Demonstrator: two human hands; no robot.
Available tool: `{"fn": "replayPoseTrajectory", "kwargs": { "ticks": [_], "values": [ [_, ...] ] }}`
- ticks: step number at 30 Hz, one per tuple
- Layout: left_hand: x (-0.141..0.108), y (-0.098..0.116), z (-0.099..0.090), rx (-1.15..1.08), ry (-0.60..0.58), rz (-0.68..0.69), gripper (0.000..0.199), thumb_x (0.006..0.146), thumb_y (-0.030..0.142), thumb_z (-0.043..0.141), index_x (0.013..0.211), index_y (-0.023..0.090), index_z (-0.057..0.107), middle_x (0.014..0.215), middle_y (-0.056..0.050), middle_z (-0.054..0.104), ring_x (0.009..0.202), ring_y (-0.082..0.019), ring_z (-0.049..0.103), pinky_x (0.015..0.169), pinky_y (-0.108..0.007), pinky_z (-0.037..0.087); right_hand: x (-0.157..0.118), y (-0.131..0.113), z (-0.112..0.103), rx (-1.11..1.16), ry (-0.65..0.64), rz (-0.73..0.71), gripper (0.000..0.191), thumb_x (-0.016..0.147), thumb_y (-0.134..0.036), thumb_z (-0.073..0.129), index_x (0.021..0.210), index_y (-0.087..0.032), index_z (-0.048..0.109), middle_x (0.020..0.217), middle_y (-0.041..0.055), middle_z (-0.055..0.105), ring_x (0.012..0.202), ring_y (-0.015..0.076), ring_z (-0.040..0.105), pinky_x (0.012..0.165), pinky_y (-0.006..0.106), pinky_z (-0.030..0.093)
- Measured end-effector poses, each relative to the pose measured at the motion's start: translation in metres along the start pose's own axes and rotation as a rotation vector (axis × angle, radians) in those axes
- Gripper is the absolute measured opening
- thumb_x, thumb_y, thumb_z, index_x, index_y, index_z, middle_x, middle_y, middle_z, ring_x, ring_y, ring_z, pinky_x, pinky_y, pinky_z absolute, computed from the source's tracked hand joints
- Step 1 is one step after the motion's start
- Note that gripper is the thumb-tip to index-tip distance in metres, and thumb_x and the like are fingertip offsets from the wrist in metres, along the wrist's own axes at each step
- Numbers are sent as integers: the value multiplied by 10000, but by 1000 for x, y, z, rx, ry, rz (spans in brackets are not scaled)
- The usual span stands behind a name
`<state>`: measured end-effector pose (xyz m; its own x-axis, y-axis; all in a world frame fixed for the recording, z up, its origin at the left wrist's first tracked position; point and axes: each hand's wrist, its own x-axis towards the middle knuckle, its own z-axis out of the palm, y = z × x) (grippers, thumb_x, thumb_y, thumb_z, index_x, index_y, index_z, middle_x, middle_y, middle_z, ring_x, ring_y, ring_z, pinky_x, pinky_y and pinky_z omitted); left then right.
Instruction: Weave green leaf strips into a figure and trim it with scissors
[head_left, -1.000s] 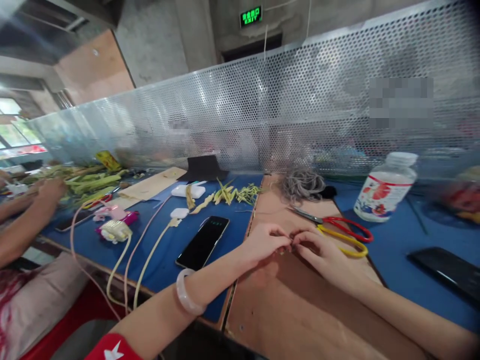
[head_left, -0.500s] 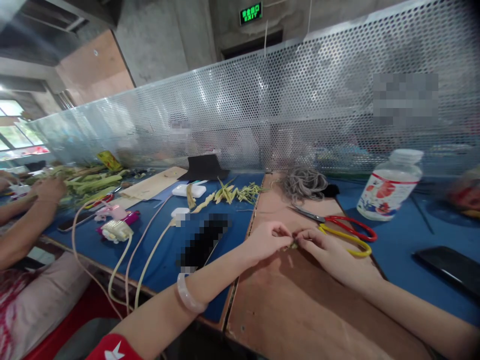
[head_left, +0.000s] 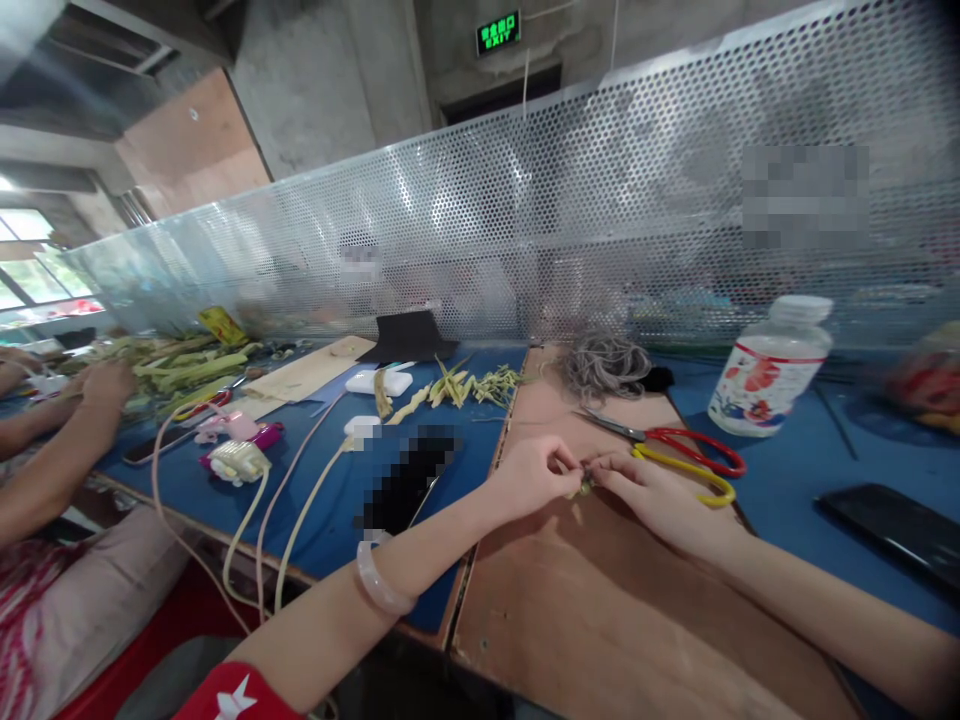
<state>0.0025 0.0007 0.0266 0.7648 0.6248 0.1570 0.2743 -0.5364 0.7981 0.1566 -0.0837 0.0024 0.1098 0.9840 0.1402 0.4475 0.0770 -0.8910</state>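
Over the wooden board [head_left: 555, 600], my left hand [head_left: 534, 478] and my right hand [head_left: 646, 492] meet fingertip to fingertip. Between them is a small greenish piece [head_left: 584, 484], pinched by the fingers of both hands; its shape is too small to make out. Scissors [head_left: 694, 462] with one red and one yellow handle lie just behind my right hand, blades pointing left. A tangle of grey yarn [head_left: 606, 366] rests farther back on the board. Left of it, yellow-green plant strips [head_left: 457, 385] are spread on the blue tabletop [head_left: 469, 450].
A phone [head_left: 409, 485] lies near my left forearm, another phone [head_left: 892, 530] at the right. A labelled bottle [head_left: 772, 370] stands at the back right. Cables run off the left table edge. A perforated metal screen [head_left: 465, 220] closes the back. Another person's arm [head_left: 82, 440] is at far left.
The view has shifted slightly. Both hands remain together around the small piece, with their fingers slightly moved and a little more of the piece showing below the fingertips.
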Motion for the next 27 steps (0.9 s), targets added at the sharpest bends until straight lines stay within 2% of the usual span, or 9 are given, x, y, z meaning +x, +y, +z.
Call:
{"fn": "replayPoseTrajectory", "kwargs": {
  "ticks": [3,9,12,18,23,27],
  "values": [
    [0,1,0,10,7,57,150,702,275,555,745,133,536,590,5,535,519,-77,473,477,-176,340,-2,-10,0,-76,17,3,246,768,-376,427,785,-191,588,889,31,643,886,219,567,832,333,408],
    [1,4,-1,-93,-19,161,125,694,175,541,802,149,485,704,8,541,522,-44,450,506,-160,357,-3,-15,-2,-169,-6,-3,290,794,-429,413,783,-191,578,838,42,633,855,230,571,778,343,431],
    [0,3,-2,-38,-23,160,107,710,182,523,806,142,549,701,-3,562,544,-55,467,523,-166,359,-3,-14,-2,-185,-7,9,337,816,-461,374,797,-189,572,801,41,623,849,225,568,768,337,432],
    [-3,8,-4,103,5,112,120,709,225,541,774,146,604,519,37,486,485,-65,419,471,-173,301,-6,-22,-2,-225,22,13,389,807,-510,363,778,-185,576,803,36,630,810,212,578,725,305,445],
    [-2,10,-3,95,20,74,102,685,204,562,757,139,595,558,24,525,504,-69,452,485,-171,325,-6,-24,0,-226,61,-17,376,806,-500,380,765,-184,579,805,37,639,781,203,581,704,284,449],
    [-1,7,-2,11,21,124,116,694,166,532,808,150,552,693,5,570,553,-66,494,520,-164,374,-5,-19,2,-194,57,-18,354,829,-475,374,792,-182,570,817,33,630,782,192,571,715,278,439]
  ]
}}
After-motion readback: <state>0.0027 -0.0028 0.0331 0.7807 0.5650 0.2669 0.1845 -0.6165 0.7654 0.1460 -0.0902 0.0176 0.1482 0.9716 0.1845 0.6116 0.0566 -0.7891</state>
